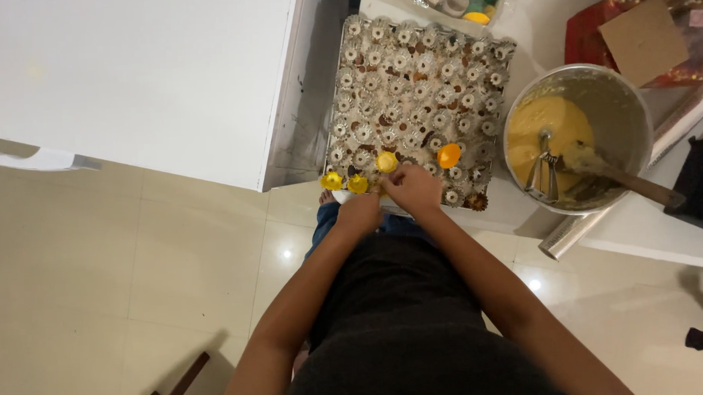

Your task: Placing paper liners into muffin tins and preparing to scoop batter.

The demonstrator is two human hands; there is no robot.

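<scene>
Left-hand grip (359,213): fingers curled at near edge of mould tray (493,54), just below a batter-filled mould (357,184); can't tell if it holds anything. Right-hand grip (412,187): fingers pinched narrow over the tray's near row, contents hidden. Filled moulds lie just ahead and left of both hands. Batter bowl (632,102) with scoop (544,167) sits right on counter (532,16), nearer right hand.

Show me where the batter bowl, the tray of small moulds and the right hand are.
batter bowl (633,106): head view, bare inner wall.
tray of small moulds (418,86): head view, empty moulds mid-tray.
right hand (413,189): head view, back of hand.
</scene>
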